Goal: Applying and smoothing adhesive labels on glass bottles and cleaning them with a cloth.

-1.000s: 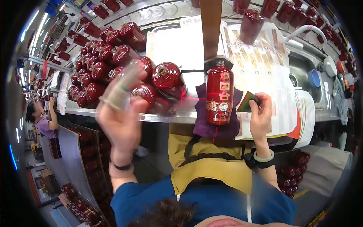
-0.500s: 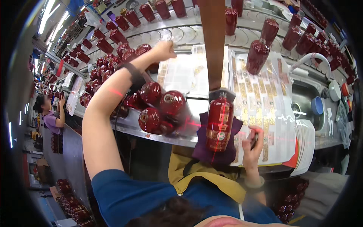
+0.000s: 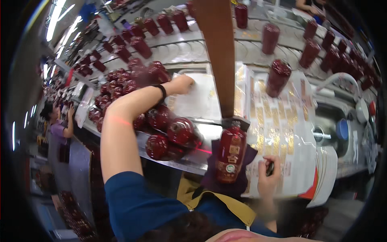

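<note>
A dark red glass bottle (image 3: 231, 155) with gold lettering and a round label lies tilted on a purple cloth (image 3: 213, 171) right in front of me. My left hand (image 3: 183, 84) reaches forward over a white sheet (image 3: 195, 101) in a shallow metal tray. Its fingers are curled together and blurred, so anything in them is hidden. My right hand (image 3: 269, 176) is closed around a small dark object (image 3: 269, 168), whose kind I cannot make out. That hand is beside the bottle, at the near edge of sheets of gold labels (image 3: 276, 121).
Several red bottles (image 3: 180, 131) crowd the bench under my left forearm. One bottle (image 3: 278, 78) stands on the label sheets. A brown post (image 3: 219, 60) rises ahead. Beyond runs a conveyor (image 3: 173, 50) carrying bottles. At right are a sink (image 3: 330, 117) and a faucet (image 3: 338, 76).
My left hand has drawn back from the tray's far edge to over the white sheet. A bottle on the conveyor has moved left. The whole view has shifted slightly.
</note>
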`<state>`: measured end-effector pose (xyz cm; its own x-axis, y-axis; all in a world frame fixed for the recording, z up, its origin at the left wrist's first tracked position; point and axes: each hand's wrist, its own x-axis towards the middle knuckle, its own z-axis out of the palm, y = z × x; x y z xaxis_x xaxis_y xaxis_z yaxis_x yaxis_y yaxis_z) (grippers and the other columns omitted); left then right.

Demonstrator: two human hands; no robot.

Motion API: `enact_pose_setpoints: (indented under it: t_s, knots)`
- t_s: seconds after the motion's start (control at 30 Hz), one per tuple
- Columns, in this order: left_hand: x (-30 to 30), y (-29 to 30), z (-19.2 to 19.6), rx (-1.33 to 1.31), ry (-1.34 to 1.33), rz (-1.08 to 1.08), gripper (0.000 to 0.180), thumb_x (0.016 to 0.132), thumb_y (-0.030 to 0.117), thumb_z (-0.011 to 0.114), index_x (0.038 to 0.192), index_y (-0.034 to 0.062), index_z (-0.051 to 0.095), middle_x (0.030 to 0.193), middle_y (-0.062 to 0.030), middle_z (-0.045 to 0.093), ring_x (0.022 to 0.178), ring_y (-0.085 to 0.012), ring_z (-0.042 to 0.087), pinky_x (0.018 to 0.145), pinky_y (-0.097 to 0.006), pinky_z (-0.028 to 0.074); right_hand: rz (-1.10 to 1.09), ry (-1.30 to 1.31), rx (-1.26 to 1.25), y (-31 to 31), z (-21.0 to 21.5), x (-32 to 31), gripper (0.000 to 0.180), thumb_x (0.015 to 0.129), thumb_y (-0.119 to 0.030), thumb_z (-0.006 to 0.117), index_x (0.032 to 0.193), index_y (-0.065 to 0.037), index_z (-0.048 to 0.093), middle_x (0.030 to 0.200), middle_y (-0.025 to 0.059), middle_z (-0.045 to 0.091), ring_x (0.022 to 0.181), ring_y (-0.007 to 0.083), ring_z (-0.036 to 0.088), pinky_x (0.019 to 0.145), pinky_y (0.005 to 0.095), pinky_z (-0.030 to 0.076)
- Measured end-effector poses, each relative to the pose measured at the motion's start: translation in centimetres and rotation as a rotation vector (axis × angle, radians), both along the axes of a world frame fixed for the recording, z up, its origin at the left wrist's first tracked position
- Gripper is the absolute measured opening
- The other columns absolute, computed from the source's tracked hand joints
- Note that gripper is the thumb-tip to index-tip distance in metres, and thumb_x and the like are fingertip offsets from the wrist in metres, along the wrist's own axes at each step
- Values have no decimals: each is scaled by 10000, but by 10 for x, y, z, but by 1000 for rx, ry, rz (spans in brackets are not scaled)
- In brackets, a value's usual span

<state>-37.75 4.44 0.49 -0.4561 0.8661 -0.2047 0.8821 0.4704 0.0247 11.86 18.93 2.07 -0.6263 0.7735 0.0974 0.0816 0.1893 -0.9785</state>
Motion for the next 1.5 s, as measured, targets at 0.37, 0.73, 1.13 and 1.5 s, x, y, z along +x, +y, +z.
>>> enact_pose_setpoints:
  t_s: [0.37,0.73,1.13,1.5]
  knots:
    - [35,21,7,-178,88,-109,250,765,162,756,1000,81,730,932,-165,738,925,-368,725,776,-470,571,30,-32,47,-4,-13,2,106,911,-15,685,981,-34,609,855,-6,482,751,94,436,648,247,343]
    - [5,28,-23,127,-128,-68,595,650,137,842,1173,-17,606,1015,-198,709,948,-362,705,797,-436,566,7,-69,41,-5,-13,6,111,909,-6,684,995,-29,620,827,2,479,723,97,431,641,258,344]
    - [-7,46,-9,-122,-157,82,906,473,275,987,1218,-52,590,1150,-215,674,1081,-387,656,946,-425,531,47,-62,91,-3,-6,1,84,901,6,693,961,-23,641,818,23,529,702,118,478,639,276,381]
    - [-21,26,-19,-3,-62,-9,915,458,253,990,1201,-69,563,1181,-268,632,1145,-405,618,976,-440,525,390,-49,497,94,62,-139,169,975,-135,672,928,27,659,769,104,570,665,197,502,633,339,408]
